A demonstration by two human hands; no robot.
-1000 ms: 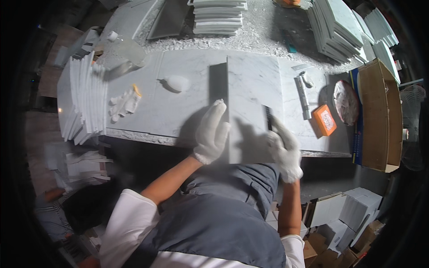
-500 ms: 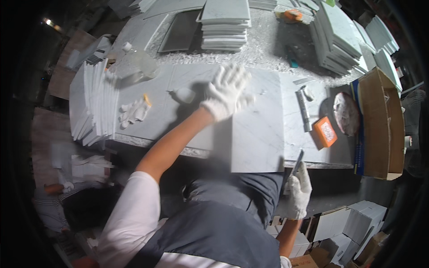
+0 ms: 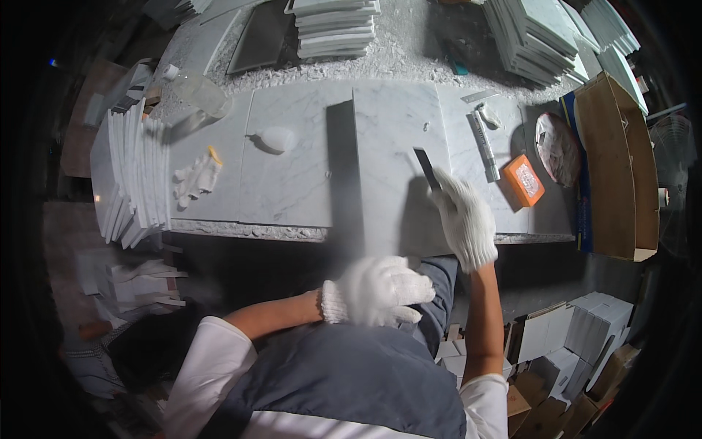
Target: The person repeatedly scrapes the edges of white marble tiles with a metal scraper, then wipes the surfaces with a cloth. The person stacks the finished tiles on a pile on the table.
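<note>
A white-grey veined marble slab (image 3: 398,146) lies raised on the worktable, its near end reaching toward my lap. My right hand (image 3: 466,223), in a white knit glove, is closed round a narrow dark flat blade (image 3: 425,167) whose free end points up and left over the slab. My left hand (image 3: 380,291), gloved too and partly blurred, is just below the slab's near end, over my lap. Its fingers are loosely bent with the thumb apart, and I see nothing in them. Left of the slab rests a whitish squeeze bulb (image 3: 276,140) with a thin nozzle.
To the right lie a marker-like tube (image 3: 486,146), an orange box (image 3: 524,181), a wrapped round item (image 3: 556,150) and a cardboard box (image 3: 614,168). Spare gloves (image 3: 198,178), a clear bottle (image 3: 201,94) and upright tiles (image 3: 131,172) are left. Tile stacks (image 3: 336,29) stand behind.
My left hand has come back from the slab's far part to its near end. My right hand has risen with the blade from beside the table's edge to over the slab. The view has shifted.
</note>
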